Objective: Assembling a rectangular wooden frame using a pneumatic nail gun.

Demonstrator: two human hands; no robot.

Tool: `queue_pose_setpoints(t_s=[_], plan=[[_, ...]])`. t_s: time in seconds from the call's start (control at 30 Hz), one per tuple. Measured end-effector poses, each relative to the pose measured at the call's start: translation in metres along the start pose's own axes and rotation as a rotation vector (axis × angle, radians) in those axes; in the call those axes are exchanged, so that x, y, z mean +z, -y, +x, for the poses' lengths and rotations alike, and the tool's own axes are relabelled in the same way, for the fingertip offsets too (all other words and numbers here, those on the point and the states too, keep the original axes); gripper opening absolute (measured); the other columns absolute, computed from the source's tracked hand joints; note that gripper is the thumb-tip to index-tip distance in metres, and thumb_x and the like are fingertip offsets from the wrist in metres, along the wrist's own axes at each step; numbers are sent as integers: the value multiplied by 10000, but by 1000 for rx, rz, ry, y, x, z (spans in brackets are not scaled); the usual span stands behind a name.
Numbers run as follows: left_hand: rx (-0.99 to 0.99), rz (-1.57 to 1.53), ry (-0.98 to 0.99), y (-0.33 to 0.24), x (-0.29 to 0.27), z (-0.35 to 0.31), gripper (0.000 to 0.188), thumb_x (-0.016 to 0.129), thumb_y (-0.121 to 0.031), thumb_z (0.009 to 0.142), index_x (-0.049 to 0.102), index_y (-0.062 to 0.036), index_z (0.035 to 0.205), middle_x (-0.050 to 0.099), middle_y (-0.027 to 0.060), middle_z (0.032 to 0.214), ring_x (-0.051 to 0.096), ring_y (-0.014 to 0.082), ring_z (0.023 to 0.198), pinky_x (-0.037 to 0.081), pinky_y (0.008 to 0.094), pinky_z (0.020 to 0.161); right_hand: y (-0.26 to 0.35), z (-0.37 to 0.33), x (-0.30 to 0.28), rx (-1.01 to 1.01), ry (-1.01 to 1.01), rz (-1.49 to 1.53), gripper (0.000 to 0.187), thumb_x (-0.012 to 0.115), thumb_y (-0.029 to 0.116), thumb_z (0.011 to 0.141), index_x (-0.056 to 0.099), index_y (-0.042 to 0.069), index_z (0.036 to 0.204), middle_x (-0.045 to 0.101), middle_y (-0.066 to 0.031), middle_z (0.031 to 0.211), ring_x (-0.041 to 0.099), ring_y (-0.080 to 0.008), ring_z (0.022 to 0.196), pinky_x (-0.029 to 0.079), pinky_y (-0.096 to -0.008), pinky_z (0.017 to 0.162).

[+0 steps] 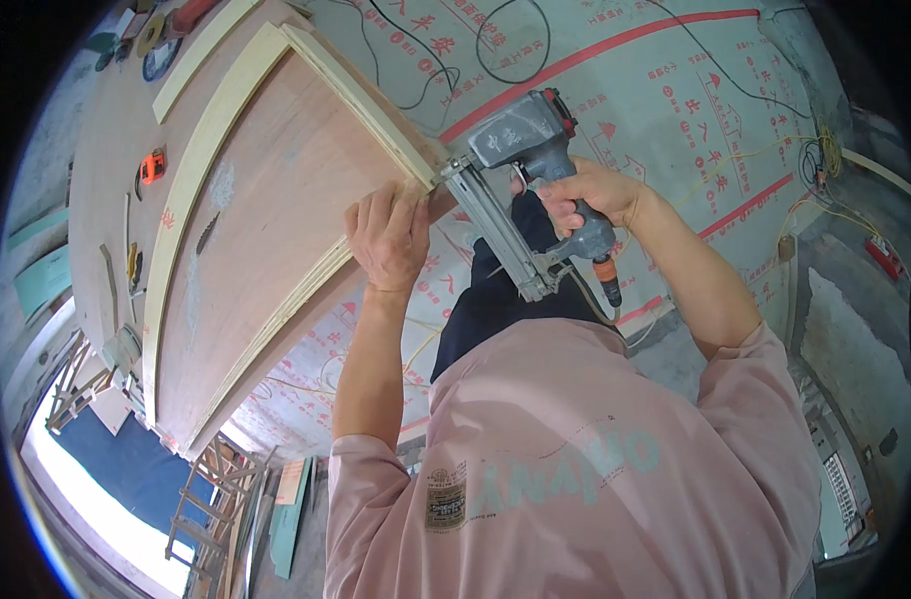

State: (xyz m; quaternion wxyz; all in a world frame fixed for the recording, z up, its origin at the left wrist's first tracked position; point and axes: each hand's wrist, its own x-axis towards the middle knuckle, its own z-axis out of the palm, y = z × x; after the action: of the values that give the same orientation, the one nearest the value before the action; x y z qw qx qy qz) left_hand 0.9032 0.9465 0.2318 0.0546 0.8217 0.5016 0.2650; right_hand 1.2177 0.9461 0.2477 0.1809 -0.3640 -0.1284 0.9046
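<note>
My right hand (pixel 585 200) is wrapped round the grip of a grey nail gun (pixel 530 135), which has a long metal magazine and an orange air-hose fitting at the base of its handle. The gun's nose is at the corner of a wooden frame (pixel 361 110), where a straight strip meets a curved one. With its fingers bent over that same corner, my left hand (pixel 391 235) grips the curved plywood strip (pixel 306 290). The frame lies on a large wooden work table (pixel 276 180). Whether the nose presses on the wood, I cannot tell.
An orange tape measure (pixel 152 166), a curved wooden strip (pixel 201 60) and hand tools lie on the table. Loose cables (pixel 515 70) run over the printed floor covering (pixel 615 90). Wooden trestles (pixel 201 509) stand at the lower left, and a red power strip (pixel 883 257) lies at the right.
</note>
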Motion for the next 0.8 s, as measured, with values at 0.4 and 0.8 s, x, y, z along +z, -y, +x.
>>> queue_pose_setpoints(t_s=[0.4, 0.8], plan=[[-4, 17, 27, -1, -3, 0, 255, 788, -138, 851, 755, -96, 1100, 727, 70, 1065, 680, 229, 940, 447, 367, 887, 1, 2, -4, 13, 10, -3, 372, 691, 170, 974, 599, 50, 1314, 498, 57, 637, 499, -64, 503, 446, -287, 578], [10, 9, 14, 0, -2, 0, 257, 798, -120, 834, 748, -100, 1085, 726, 69, 1065, 679, 230, 928, 448, 369, 875, -1, 4, -6, 21, -8, -28, 357, 682, 191, 972, 602, 49, 1290, 490, 55, 612, 503, -67, 503, 457, -299, 588]])
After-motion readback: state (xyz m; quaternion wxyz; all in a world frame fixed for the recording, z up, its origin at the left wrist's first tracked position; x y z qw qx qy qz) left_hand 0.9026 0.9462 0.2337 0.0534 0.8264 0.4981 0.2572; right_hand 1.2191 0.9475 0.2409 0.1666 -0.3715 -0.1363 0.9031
